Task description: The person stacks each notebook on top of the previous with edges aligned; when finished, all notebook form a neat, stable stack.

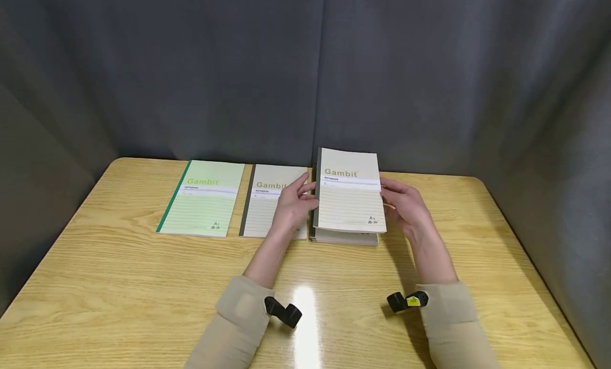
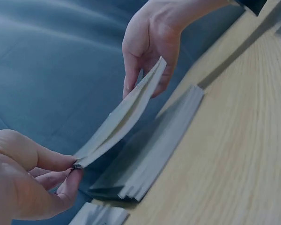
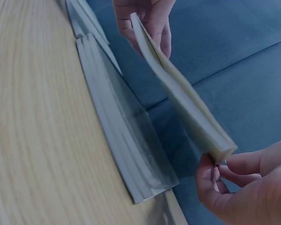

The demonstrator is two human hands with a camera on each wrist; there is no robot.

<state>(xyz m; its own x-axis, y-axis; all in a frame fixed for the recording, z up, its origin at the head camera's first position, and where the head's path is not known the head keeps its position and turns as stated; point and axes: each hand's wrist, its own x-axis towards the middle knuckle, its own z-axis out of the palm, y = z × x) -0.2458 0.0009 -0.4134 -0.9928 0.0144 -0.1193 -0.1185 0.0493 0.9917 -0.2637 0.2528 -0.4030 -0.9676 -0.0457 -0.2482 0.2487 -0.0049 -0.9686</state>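
Observation:
A cream notebook (image 1: pixel 350 204) with a dark spine and "Gambit" on its cover is held up in both hands. My left hand (image 1: pixel 293 202) pinches its spine edge between thumb and fingers, plain in the left wrist view. On the opposite edge, my right hand (image 1: pixel 406 202) grips with thumb and fingertips. Both wrist views show the notebook raised above a stack of notebooks (image 2: pixel 154 145), its pages slightly parted at the lower end. That stack lies flat on the table directly below it.
Left of the stack lies another cream notebook (image 1: pixel 250 218) with a dark spine, partly behind my left hand. Farther left is a light green notebook (image 1: pixel 200 204) with a green spine. A dark grey curtain (image 1: pixel 215 72) hangs behind the wooden table (image 1: pixel 119 284).

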